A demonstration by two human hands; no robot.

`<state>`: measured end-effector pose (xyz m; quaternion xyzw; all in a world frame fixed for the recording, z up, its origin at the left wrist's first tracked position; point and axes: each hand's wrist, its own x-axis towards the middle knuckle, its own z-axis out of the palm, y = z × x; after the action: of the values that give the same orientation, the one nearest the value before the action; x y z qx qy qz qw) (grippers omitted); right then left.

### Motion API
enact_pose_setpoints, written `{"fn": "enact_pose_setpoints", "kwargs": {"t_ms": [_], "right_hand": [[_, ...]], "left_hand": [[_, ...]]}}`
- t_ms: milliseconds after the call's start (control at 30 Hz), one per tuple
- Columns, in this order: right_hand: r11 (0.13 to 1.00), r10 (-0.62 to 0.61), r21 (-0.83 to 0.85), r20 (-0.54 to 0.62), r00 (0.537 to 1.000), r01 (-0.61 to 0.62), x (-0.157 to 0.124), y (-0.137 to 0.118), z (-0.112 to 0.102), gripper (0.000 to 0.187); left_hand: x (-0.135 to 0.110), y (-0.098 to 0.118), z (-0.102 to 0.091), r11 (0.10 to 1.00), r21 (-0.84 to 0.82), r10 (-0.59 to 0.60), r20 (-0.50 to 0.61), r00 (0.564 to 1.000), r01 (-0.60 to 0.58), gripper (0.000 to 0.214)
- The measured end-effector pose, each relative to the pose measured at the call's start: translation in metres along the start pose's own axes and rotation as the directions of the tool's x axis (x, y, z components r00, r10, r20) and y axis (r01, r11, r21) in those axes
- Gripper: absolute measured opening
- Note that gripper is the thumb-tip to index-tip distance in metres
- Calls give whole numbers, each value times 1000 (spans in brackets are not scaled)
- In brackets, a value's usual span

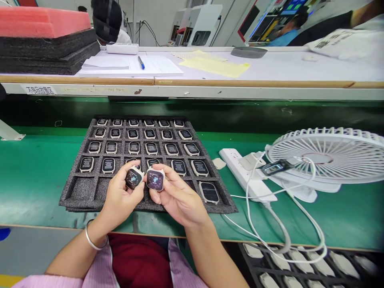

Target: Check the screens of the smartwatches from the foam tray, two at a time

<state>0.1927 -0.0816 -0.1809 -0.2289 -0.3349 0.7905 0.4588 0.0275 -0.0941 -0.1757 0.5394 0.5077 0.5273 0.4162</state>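
Note:
My left hand (121, 196) grips a smartwatch without a strap (133, 178), its dark face lit with a small blue figure. Close beside it, my right hand (180, 196) is closed around a second strapless smartwatch (155, 180), whose screen shows a similar picture with a purple tint. The two watches are held side by side, nearly touching, over a dark grey foam tray (79, 190). Rows of watch bodies with lit text screens lie in the tray's compartments; one watch (209, 192) sits at the near right corner. My hands hide part of the front rows.
A white power strip (232, 158) with looping cables and a white fan (330, 158) lie to the right. Another tray of watches (258, 268) is below the bench edge. Foam slabs (45, 36), papers and a pen (141, 63) lie on the shelf; people are beyond.

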Motion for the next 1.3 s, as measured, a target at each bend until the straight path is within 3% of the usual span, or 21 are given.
{"fn": "enact_pose_setpoints", "kwargs": {"t_ms": [1300], "right_hand": [[999,-5,-47,40,999,7,-2,2,-1,38]], "left_hand": [[0,3,-1,1000,-21,1,-3,1000,-1,46]]}}
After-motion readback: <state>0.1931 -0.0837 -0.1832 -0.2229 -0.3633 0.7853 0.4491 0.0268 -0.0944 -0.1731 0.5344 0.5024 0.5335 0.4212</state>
